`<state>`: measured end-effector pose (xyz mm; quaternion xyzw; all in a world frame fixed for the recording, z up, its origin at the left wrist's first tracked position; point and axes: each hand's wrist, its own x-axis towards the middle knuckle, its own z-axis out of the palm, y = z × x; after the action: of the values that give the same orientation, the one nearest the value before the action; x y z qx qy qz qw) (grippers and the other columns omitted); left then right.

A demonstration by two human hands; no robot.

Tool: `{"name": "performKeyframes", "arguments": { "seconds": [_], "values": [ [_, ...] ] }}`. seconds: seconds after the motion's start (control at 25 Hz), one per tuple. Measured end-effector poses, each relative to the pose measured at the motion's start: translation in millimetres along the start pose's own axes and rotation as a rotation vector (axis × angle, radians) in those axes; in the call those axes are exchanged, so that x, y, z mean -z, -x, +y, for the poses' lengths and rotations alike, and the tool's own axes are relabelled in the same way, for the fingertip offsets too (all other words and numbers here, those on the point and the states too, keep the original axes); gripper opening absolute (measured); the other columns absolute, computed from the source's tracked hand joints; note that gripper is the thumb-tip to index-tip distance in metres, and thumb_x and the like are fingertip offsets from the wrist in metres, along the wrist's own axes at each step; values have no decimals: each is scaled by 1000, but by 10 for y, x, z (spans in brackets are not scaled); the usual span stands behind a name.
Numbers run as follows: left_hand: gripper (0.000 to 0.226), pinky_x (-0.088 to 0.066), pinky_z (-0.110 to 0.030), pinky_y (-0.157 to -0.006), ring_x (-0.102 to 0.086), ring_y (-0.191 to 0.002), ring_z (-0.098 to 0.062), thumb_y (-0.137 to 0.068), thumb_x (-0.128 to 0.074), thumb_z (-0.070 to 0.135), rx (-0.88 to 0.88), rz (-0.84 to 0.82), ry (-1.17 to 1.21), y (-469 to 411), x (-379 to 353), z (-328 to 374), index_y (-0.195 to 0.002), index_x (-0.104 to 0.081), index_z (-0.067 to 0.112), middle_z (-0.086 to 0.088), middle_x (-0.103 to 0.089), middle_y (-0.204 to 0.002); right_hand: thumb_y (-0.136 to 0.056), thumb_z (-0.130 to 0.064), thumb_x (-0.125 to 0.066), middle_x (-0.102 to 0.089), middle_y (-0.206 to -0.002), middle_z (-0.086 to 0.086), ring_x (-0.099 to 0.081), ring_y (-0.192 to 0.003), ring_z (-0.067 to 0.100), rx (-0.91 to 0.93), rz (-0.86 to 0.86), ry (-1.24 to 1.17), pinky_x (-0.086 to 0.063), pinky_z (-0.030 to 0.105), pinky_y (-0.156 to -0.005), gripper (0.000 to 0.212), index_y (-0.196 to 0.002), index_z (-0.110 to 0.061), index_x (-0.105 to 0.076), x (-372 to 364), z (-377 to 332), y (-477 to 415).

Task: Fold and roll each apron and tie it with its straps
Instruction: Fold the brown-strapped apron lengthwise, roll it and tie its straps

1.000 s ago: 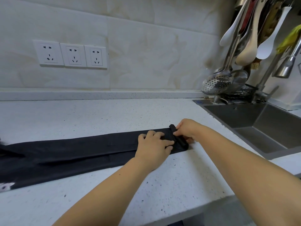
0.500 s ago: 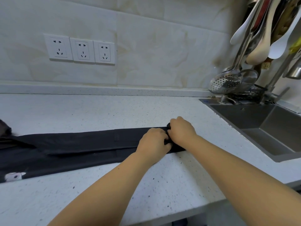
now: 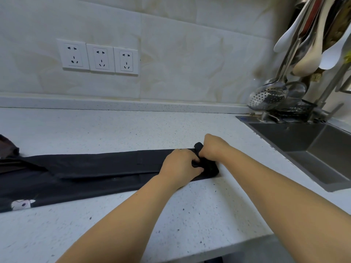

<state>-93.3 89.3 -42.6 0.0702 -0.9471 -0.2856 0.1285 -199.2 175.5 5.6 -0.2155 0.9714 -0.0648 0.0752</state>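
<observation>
Black apron (image 3: 91, 168) strip flat on desk (image 3: 171, 221), stretching toward 9 o'clock from the hands. At its 3 o'clock end, left hand (image 3: 180, 165) and right hand (image 3: 214, 147) grip the rolled part.

3 sockets (image 3: 97, 57) are sitting on the wall (image 3: 190, 54); utensils (image 3: 307, 59) are hanging above the sink (image 3: 284, 135) beside the counter (image 3: 114, 130).

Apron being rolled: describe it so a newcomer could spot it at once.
On the white speckled countertop left of the steel sink lies one long black folded strip: the apron. Its sink-side end is a small roll gripped by the left hand and right hand. A white cartoon print near its left end sets it apart from the dark bundle at the far left edge.
</observation>
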Motion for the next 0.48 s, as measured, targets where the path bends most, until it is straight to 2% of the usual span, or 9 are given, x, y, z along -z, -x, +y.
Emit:
{"name": "performKeyframes", "arguments": {
  "seconds": [0.08, 0.16, 0.24, 0.28, 0.36, 0.4, 0.48],
  "values": [
    [15, -53, -40, -80, -63, -86, -22, -80, -69, 22, 58, 24, 87, -3, 27, -2, -89, -71, 10, -3, -69, -94, -91, -18, -51, -41, -73, 0, -45, -70, 19, 103, 116, 68, -29, 27, -49, 15, -93, -11, -37, -103, -89, 75],
    [16, -49, -43, -68, -56, -71, -22, -74, -68, 15, 121, 57, 168, 5, 54, -2, -83, -60, 4, -6, -62, -84, -91, -15, -49, -42, -74, -1, -45, -73, 21, 174, 158, 129, -29, 27, -50, 11, -91, -11, -39, -162, -159, 124],
    [27, -44, -31, -63, -53, -77, -16, -74, -70, 20, 149, 66, 243, 18, 100, -3, -92, -53, 12, 0, -56, -95, -93, -18, -50, -54, -81, 4, -51, -76, 22, 179, 77, 88, -39, 28, -56, 10, -90, -8, -49, -72, -166, 124],
    [32, -44, -27, -66, -54, -84, -15, -74, -72, 23, 146, 53, 264, 26, 124, -5, -99, -52, 16, 2, -53, -103, -94, -17, -51, -61, -85, 8, -55, -76, 23, 160, -5, -2, -48, 31, -62, 13, -92, -6, -57, 2, -139, 99],
    [42, -49, -28, -77, -56, -96, -15, -76, -74, 26, 130, 10, 254, 45, 167, 0, -112, -54, 17, 4, -53, -111, -94, -9, -55, -66, -90, 14, -60, -70, 24, 81, -152, -270, -57, 35, -74, 10, -99, -7, -64, 106, -58, 68],
    [44, -50, -30, -81, -57, -100, -16, -77, -74, 26, 119, -7, 238, 55, 180, 7, -115, -56, 16, 4, -54, -111, -92, -7, -59, -65, -88, 14, -60, -66, 24, 36, -183, -374, -58, 36, -71, 8, -98, -11, -63, 113, -26, 80],
    [47, -49, -30, -85, -56, -104, -17, -77, -74, 22, 104, -24, 215, 72, 196, 16, -120, -56, 15, 6, -51, -110, -88, -14, -68, -62, -76, 11, -57, -56, 23, -46, -199, -408, -54, 32, -56, 10, -88, -13, -58, 77, -6, 92]
  ]
}}
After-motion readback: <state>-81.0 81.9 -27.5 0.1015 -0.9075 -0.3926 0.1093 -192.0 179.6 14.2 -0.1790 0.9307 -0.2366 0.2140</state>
